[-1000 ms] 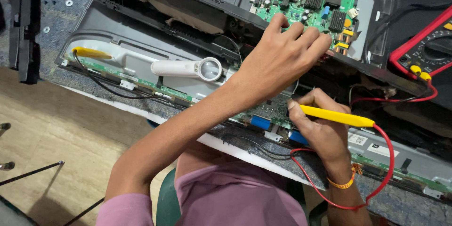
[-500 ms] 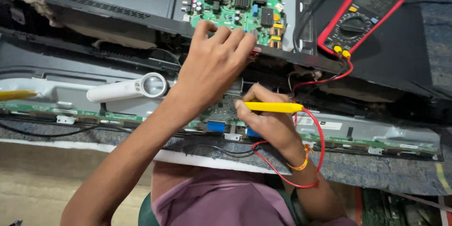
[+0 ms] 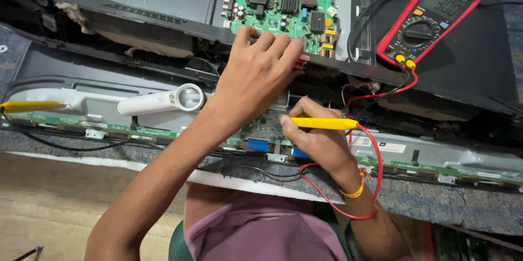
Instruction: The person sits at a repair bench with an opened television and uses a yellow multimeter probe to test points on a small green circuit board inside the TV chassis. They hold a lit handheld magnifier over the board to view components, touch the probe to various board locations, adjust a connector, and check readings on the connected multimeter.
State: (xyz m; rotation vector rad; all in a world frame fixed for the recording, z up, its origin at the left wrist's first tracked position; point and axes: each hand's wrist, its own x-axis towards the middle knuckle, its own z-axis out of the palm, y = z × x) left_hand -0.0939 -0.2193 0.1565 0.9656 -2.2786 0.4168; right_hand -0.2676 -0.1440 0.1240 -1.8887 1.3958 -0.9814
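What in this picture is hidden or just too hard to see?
- Head view: the tip of the yellow probe is hidden inside the right hand.
- What the left hand fingertips press is covered by the fingers themselves; only a bit of red shows.
- The green circuit board parts are too small to identify.
- The second yellow tool is cut off by the left edge.

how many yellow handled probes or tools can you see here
2: one yellow probe held in the right hand, one yellow handle lying at the far left edge. Others may be hidden.
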